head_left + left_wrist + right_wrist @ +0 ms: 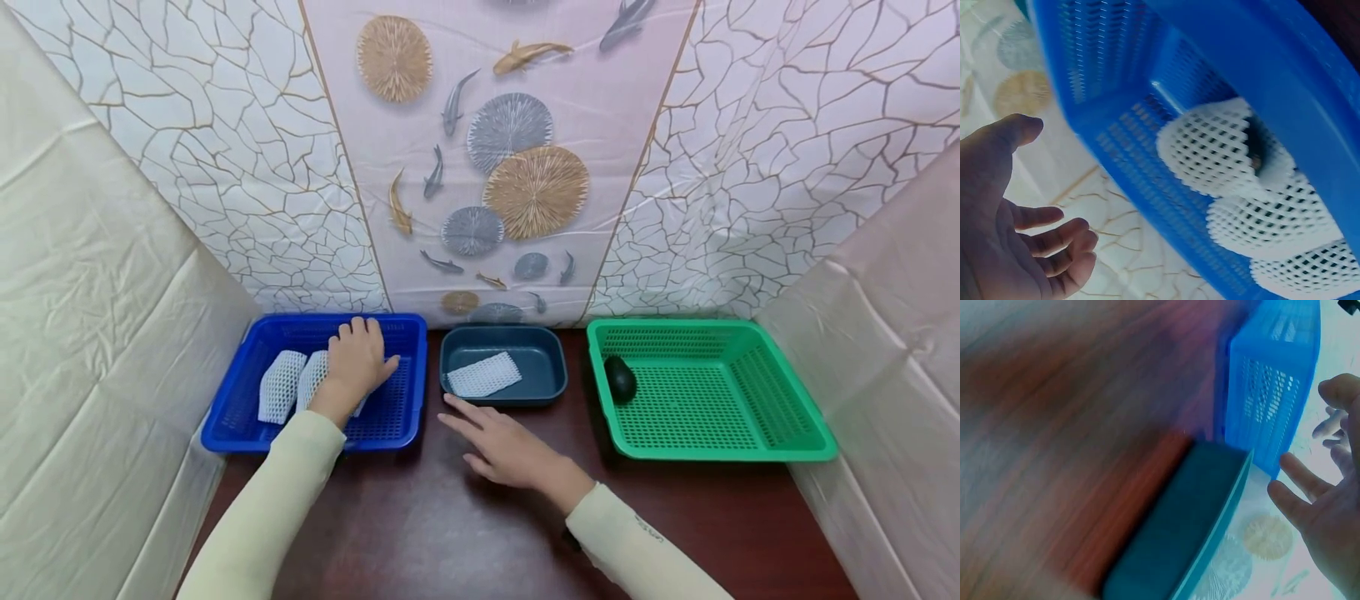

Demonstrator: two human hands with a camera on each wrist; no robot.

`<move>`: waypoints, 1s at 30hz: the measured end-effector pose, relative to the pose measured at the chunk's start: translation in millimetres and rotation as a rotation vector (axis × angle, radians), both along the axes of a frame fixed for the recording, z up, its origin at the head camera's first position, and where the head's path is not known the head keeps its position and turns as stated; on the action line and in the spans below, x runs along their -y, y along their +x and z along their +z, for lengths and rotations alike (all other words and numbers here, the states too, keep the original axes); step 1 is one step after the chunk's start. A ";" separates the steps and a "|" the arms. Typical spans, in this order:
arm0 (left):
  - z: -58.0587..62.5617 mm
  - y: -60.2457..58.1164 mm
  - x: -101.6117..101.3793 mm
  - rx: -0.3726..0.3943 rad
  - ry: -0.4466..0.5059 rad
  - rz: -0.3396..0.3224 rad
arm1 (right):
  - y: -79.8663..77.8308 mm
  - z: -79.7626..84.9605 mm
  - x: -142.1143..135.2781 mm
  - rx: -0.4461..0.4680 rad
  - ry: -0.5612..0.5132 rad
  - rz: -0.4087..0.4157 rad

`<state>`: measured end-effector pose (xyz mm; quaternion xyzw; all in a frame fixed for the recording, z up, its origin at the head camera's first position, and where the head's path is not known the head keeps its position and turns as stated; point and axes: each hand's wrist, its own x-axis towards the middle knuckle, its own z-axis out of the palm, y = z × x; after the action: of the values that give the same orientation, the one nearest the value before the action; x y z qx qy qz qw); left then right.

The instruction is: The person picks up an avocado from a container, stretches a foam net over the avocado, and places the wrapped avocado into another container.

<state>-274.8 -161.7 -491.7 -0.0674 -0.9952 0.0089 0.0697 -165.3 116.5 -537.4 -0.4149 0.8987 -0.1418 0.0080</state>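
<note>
My left hand (356,358) is over the blue basket (416,400) with its fingers loosely spread and nothing in them. Below it, inside that basket, lie three white foam net sleeves (1210,150) side by side; something dark shows through the opening of one. In the head view the hand and wrist partly hide them. My right hand (504,442), also holding nothing, hovers in front of the dark teal tray (540,392) with fingers spread toward the tray's near left corner. A flat white foam net sleeve (484,375) lies in this tray.
On the right stands a green basket (697,408) with a dark, avocado-shaped fruit (620,380) against its left side. All the containers sit on a dark red-brown table (420,525). Patterned cloth walls (480,167) enclose the back and both sides.
</note>
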 end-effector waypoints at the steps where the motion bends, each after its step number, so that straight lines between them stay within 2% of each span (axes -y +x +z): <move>1: 1.9 2.3 -2.3 -0.011 0.004 -0.006 | -0.2 1.3 -3.0 -0.012 -0.001 -0.004; 5: 6.2 11.2 -11.3 -0.070 0.047 -0.036 | -1.4 7.3 -15.4 -0.077 -0.003 -0.015; 9: 7.5 20.9 -21.1 -0.158 0.100 -0.093 | -3.7 12.4 -29.4 -0.134 0.020 -0.040; 12: 9.6 28.7 -29.6 -0.194 0.119 -0.133 | -6.0 15.8 -41.5 -0.160 0.045 -0.064; 21: 7.0 48.7 -53.5 -0.215 0.109 -0.178 | -16.0 31.1 -79.5 -0.217 0.044 -0.118; 30: -4.4 61.6 -80.7 -0.262 0.144 -0.298 | -27.5 50.8 -114.6 -0.165 0.068 -0.161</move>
<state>-213.2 -81.0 -496.1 -0.2070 -0.9547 -0.0639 0.2039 -192.7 231.1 -486.6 -0.3510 0.9311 -0.0768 -0.0635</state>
